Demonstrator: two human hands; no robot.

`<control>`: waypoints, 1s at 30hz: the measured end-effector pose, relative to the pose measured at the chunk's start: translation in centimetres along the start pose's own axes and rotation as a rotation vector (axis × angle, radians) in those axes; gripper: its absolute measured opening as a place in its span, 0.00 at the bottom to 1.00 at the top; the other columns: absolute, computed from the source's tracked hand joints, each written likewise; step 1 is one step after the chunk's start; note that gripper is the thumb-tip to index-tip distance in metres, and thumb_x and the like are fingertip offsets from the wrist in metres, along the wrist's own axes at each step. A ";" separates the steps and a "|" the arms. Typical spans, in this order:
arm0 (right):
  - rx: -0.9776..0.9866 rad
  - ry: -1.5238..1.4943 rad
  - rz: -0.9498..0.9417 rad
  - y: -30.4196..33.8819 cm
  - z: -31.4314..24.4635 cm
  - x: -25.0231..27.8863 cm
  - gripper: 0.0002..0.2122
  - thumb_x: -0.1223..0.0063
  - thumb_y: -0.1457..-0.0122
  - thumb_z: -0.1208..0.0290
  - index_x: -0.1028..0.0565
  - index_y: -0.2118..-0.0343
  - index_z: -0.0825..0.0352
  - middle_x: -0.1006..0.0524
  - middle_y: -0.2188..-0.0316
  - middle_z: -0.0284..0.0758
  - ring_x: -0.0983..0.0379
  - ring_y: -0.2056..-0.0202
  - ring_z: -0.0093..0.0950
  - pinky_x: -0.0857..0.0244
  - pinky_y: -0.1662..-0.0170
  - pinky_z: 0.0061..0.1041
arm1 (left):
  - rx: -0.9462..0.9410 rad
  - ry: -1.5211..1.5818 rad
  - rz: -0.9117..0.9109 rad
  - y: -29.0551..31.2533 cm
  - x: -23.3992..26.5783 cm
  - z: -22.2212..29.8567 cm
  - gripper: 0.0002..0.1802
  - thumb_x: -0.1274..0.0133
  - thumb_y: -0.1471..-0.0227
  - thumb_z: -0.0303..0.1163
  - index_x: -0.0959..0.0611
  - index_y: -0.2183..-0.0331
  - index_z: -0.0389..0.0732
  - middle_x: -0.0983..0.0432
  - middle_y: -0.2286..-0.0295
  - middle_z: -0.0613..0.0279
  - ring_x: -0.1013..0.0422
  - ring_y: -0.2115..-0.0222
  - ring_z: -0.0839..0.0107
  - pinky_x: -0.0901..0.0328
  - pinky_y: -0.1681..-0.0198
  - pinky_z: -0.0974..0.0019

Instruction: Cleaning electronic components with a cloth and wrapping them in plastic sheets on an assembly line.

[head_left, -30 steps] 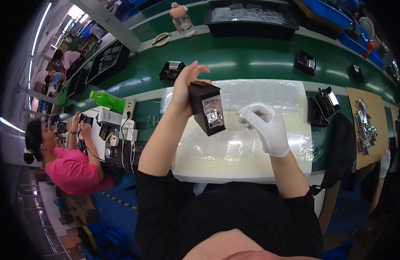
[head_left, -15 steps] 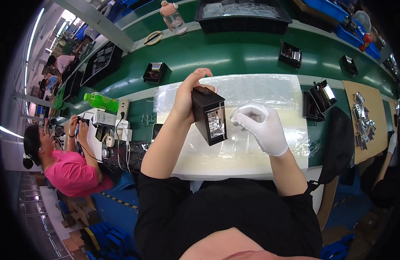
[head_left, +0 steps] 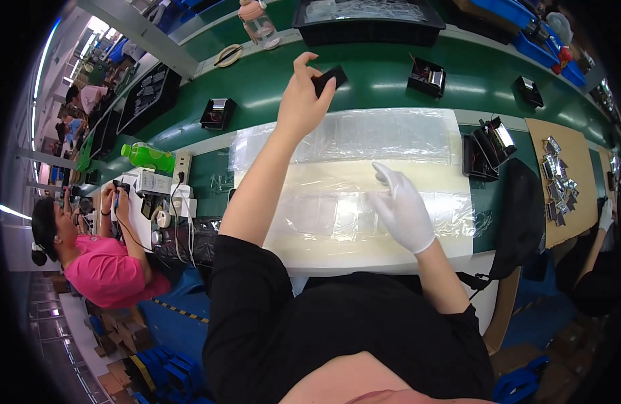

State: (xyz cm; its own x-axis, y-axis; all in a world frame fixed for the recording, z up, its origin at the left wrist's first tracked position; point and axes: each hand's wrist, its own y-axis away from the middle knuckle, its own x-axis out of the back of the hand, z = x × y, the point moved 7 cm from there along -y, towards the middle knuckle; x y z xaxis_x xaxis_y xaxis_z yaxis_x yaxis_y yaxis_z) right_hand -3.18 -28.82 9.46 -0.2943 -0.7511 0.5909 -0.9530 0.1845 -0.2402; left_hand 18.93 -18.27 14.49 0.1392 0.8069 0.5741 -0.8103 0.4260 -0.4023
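My bare left hand (head_left: 305, 101) is stretched far forward over the green bench, its fingers wrapped round a black box-shaped housing (head_left: 331, 79). Most of the housing is hidden by the hand and slightly blurred. In a white glove, my right hand (head_left: 403, 209) hovers above the padded work surface (head_left: 304, 259) with its fingers apart and nothing in them. Clear plastic film (head_left: 344, 131) covers much of that surface. To the right stand open black housings with a shiny metallic part and wires (head_left: 489, 149).
More black housings (head_left: 218, 114) (head_left: 426, 77) (head_left: 528, 91) sit along the green bench (head_left: 270, 81). Behind are a pink-capped bottle (head_left: 259, 25) and a black tray (head_left: 368, 30). Cardboard (head_left: 560, 161) with metallic pieces lies right. A green bottle (head_left: 148, 157), power strip (head_left: 182, 166) and co-worker in pink (head_left: 108, 269) are left.
My left hand has carried the black housing forward, away from my body. My right hand has moved slightly down and loosened from a curl. The view has shifted a little.
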 end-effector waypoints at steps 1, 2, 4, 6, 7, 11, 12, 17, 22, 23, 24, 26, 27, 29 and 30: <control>-0.002 -0.001 -0.005 1.0 0.1 -0.5 0.21 0.44 0.45 0.69 0.31 0.50 0.71 0.26 0.61 0.43 0.30 0.63 0.36 0.35 0.56 0.32 | -0.116 -0.126 0.034 0.6 0.2 -0.1 0.24 0.47 0.46 0.34 0.34 0.50 0.38 0.26 0.63 0.55 0.30 0.62 0.57 0.36 0.55 0.60; -0.032 0.038 0.018 2.1 0.2 -1.0 0.19 0.44 0.45 0.69 0.30 0.51 0.71 0.27 0.62 0.43 0.30 0.64 0.36 0.35 0.56 0.32 | -0.230 -0.255 0.069 1.5 0.6 -0.4 0.24 0.46 0.47 0.34 0.32 0.50 0.37 0.26 0.61 0.52 0.31 0.59 0.54 0.36 0.54 0.59; -0.105 0.120 0.073 4.0 0.7 -1.4 0.17 0.44 0.45 0.68 0.29 0.54 0.71 0.27 0.63 0.42 0.32 0.65 0.37 0.35 0.57 0.32 | -0.248 -0.375 0.035 4.0 1.6 -1.1 0.23 0.46 0.47 0.35 0.31 0.52 0.35 0.27 0.60 0.51 0.32 0.57 0.54 0.36 0.54 0.59; -0.144 0.156 0.093 4.5 1.4 -1.7 0.16 0.44 0.45 0.67 0.28 0.56 0.71 0.28 0.64 0.41 0.32 0.65 0.38 0.36 0.57 0.32 | -0.188 -0.551 -0.030 7.6 2.6 -1.5 0.22 0.45 0.47 0.36 0.29 0.55 0.32 0.28 0.59 0.49 0.33 0.58 0.53 0.36 0.54 0.58; -0.134 0.201 0.075 4.6 1.4 -2.1 0.15 0.44 0.45 0.68 0.28 0.57 0.70 0.28 0.65 0.41 0.33 0.66 0.38 0.36 0.57 0.32 | -0.112 -0.600 -0.069 9.4 3.0 -1.8 0.21 0.45 0.47 0.37 0.28 0.57 0.31 0.29 0.59 0.48 0.33 0.60 0.53 0.36 0.54 0.58; -0.085 0.335 0.017 4.9 1.3 -2.7 0.13 0.43 0.46 0.69 0.27 0.60 0.69 0.29 0.66 0.39 0.35 0.67 0.39 0.36 0.57 0.32 | -0.017 -0.831 -0.079 15.7 4.4 -1.5 0.20 0.49 0.43 0.42 0.26 0.61 0.33 0.28 0.65 0.52 0.33 0.64 0.56 0.37 0.58 0.62; -0.070 0.321 0.019 4.9 1.4 -2.8 0.12 0.44 0.46 0.70 0.27 0.60 0.69 0.29 0.66 0.39 0.34 0.67 0.38 0.36 0.57 0.31 | 0.015 -0.879 -0.094 17.0 4.4 -2.0 0.19 0.49 0.43 0.43 0.25 0.62 0.34 0.28 0.66 0.53 0.33 0.64 0.57 0.37 0.59 0.63; -0.048 0.174 0.010 5.6 1.5 -2.7 0.10 0.45 0.46 0.73 0.27 0.61 0.68 0.28 0.66 0.39 0.33 0.67 0.35 0.36 0.59 0.29 | 0.179 -0.551 0.019 20.9 4.7 -2.8 0.14 0.53 0.38 0.40 0.26 0.67 0.38 0.30 0.73 0.59 0.34 0.71 0.66 0.38 0.63 0.66; -0.240 -0.222 0.053 5.9 3.1 -2.3 0.07 0.48 0.43 0.76 0.28 0.61 0.69 0.29 0.69 0.35 0.35 0.70 0.26 0.38 0.62 0.22 | 0.580 0.727 0.288 22.2 3.4 -4.7 0.15 0.58 0.35 0.38 0.28 0.73 0.44 0.35 0.80 0.68 0.40 0.81 0.75 0.41 0.73 0.74; -0.315 -0.332 0.069 5.7 3.4 -2.1 0.06 0.50 0.42 0.77 0.28 0.61 0.69 0.29 0.70 0.34 0.36 0.71 0.24 0.39 0.63 0.21 | 0.666 1.004 0.290 22.4 2.6 -5.0 0.15 0.58 0.34 0.38 0.29 0.74 0.45 0.36 0.81 0.70 0.42 0.82 0.78 0.43 0.76 0.75; -0.389 -0.442 0.088 5.5 3.8 -2.0 0.06 0.51 0.41 0.77 0.28 0.61 0.68 0.29 0.70 0.33 0.36 0.72 0.23 0.39 0.64 0.20 | 0.747 1.281 0.288 22.5 1.8 -5.1 0.15 0.59 0.34 0.37 0.30 0.74 0.46 0.38 0.82 0.72 0.45 0.84 0.80 0.45 0.79 0.77; -0.464 -0.546 0.109 5.3 4.3 -1.9 0.05 0.52 0.40 0.77 0.28 0.61 0.67 0.29 0.71 0.32 0.37 0.73 0.21 0.40 0.65 0.19 | 0.826 1.565 0.280 22.6 0.5 -4.9 0.16 0.60 0.33 0.37 0.30 0.75 0.47 0.39 0.84 0.74 0.47 0.86 0.82 0.47 0.81 0.79; -0.442 -0.552 0.101 5.0 4.2 -1.8 0.05 0.52 0.39 0.76 0.29 0.62 0.67 0.29 0.71 0.31 0.38 0.73 0.20 0.40 0.66 0.18 | 0.869 1.604 0.311 22.8 0.2 -5.1 0.16 0.60 0.33 0.37 0.31 0.76 0.48 0.40 0.84 0.75 0.48 0.87 0.82 0.48 0.83 0.79; -0.398 -0.564 0.087 4.5 4.1 -1.6 0.04 0.53 0.38 0.75 0.29 0.62 0.66 0.30 0.72 0.29 0.39 0.73 0.18 0.42 0.67 0.17 | 0.955 1.677 0.372 23.1 -0.5 -5.2 0.16 0.59 0.34 0.36 0.31 0.77 0.49 0.41 0.85 0.76 0.49 0.88 0.84 0.51 0.85 0.79; -0.375 -0.572 0.080 4.2 4.0 -1.5 0.04 0.54 0.37 0.74 0.29 0.62 0.65 0.30 0.72 0.28 0.40 0.74 0.17 0.42 0.68 0.16 | 0.998 1.711 0.403 23.3 -0.8 -5.3 0.17 0.59 0.34 0.35 0.31 0.77 0.50 0.41 0.85 0.77 0.50 0.89 0.84 0.53 0.86 0.79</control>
State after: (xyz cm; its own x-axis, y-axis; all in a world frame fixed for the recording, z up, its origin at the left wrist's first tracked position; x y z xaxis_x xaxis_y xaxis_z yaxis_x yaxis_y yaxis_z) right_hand -6.46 -29.52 4.48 -0.3794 -0.9234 0.0584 -0.9204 0.3831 0.0776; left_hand 2.95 -6.84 0.89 -0.2906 0.5167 -0.8053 -0.8127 0.3108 0.4928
